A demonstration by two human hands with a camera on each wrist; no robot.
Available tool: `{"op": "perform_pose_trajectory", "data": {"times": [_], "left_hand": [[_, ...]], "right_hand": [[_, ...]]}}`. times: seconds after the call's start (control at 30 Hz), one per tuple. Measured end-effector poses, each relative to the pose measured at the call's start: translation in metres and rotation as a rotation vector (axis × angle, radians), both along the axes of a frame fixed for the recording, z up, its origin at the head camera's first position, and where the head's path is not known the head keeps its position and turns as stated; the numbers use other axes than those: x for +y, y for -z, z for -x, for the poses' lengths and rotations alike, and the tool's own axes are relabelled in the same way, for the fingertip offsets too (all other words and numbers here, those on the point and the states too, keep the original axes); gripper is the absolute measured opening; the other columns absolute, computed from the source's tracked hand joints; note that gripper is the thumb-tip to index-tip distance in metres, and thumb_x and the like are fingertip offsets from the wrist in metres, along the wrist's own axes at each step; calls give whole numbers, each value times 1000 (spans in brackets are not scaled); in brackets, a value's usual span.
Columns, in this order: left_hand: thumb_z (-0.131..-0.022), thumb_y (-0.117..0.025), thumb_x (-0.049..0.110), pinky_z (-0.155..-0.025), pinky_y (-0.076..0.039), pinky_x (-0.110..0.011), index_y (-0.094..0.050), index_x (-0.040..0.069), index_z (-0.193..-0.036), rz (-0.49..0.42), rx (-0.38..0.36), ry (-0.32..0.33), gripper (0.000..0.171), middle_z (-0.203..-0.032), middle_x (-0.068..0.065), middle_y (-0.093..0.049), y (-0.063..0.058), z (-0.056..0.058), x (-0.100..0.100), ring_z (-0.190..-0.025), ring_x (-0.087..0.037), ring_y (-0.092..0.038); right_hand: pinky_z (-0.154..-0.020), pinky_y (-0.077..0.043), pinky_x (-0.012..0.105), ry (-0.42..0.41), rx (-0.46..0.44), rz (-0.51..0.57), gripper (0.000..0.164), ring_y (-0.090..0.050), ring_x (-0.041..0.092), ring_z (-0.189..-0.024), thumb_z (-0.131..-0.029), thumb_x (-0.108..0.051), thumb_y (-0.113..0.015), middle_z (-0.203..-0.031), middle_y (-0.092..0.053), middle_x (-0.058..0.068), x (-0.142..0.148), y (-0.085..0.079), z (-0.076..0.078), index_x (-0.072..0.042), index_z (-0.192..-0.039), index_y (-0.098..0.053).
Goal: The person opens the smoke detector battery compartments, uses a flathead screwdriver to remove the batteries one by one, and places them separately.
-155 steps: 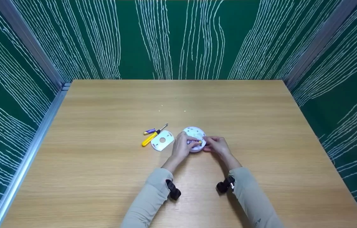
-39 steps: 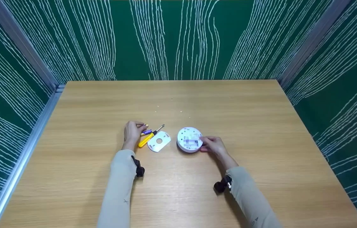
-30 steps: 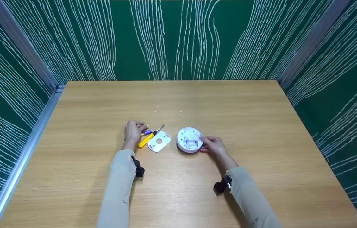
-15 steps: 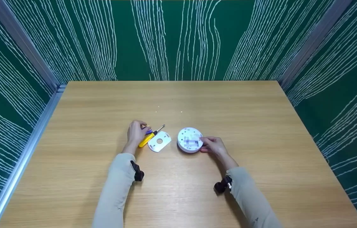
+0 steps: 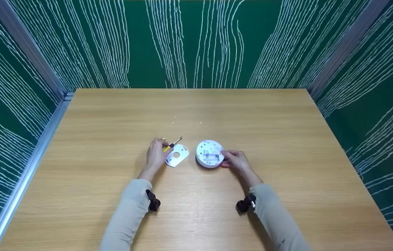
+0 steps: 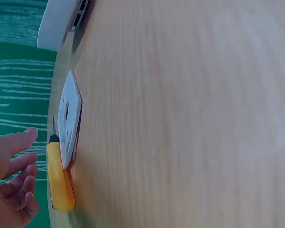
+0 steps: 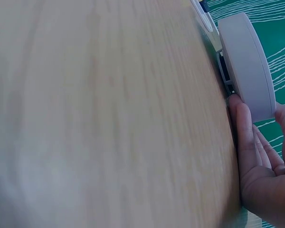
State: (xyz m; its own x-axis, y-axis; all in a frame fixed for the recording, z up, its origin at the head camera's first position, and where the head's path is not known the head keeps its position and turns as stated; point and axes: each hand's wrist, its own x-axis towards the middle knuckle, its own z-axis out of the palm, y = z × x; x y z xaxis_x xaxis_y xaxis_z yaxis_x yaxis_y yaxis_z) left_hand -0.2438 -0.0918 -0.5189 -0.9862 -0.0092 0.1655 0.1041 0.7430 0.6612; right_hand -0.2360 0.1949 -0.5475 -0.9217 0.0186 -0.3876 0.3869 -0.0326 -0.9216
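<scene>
My left hand (image 5: 156, 153) hovers over the handle of a yellow screwdriver (image 5: 167, 147). In the left wrist view its fingers (image 6: 23, 164) are relaxed and apart, with nothing between them. A white plate with a round hole (image 5: 182, 151) lies beside the screwdriver. Most of the batteries beyond the left hand are hidden by it. My right hand (image 5: 237, 161) grips the rim of a round white smoke detector (image 5: 205, 144), thumb on top and fingers beneath. The battery bay (image 5: 211, 157) in its upturned face holds no battery.
All of this lies on a wooden table (image 5: 196, 209). Tiny white crumbs (image 5: 200, 122) are scattered farther back. Green walls with white streaks (image 5: 214, 42) stand behind the table and at both sides.
My left hand has carried a battery from the smoke detector to the left, let it go beside another, and shifted right over the screwdriver handle. The right hand stays on the smoke detector.
</scene>
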Motion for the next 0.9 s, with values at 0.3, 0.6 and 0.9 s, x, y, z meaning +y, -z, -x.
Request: {"op": "perform_pose_trajectory", "data": {"times": [0.3,0.6,0.9], "left_hand": [[-73,-72,17,-85,-42,-41,-63,-3,-96,67,8,55,32,-107,-18,-54,1,-14,15,-106,-33,-48],[-68,-75,18,-77,-47,-41,-61,-5,-99,160,50,43,41,-103,-18,-53,7,-23,24,-97,-32,-50],[-69,-75,22,-74,-48,-39,-62,-3,-96,216,25,37,40,-101,-20,-52,15,-27,30,-92,-31,-51]], "right_hand": [[-60,-52,25,-2,-4,0,38,-60,14,-60,-85,-12,-58,-77,-61,10,0,-1,0,14,-112,-51],[-57,-52,24,-7,-4,5,36,-60,13,-59,-84,-10,-57,-71,-61,7,0,-2,-1,14,-110,-52],[-58,-52,24,-14,0,7,36,-60,14,-60,-84,-11,-58,-73,-61,8,0,-3,0,14,-109,-52]]}}
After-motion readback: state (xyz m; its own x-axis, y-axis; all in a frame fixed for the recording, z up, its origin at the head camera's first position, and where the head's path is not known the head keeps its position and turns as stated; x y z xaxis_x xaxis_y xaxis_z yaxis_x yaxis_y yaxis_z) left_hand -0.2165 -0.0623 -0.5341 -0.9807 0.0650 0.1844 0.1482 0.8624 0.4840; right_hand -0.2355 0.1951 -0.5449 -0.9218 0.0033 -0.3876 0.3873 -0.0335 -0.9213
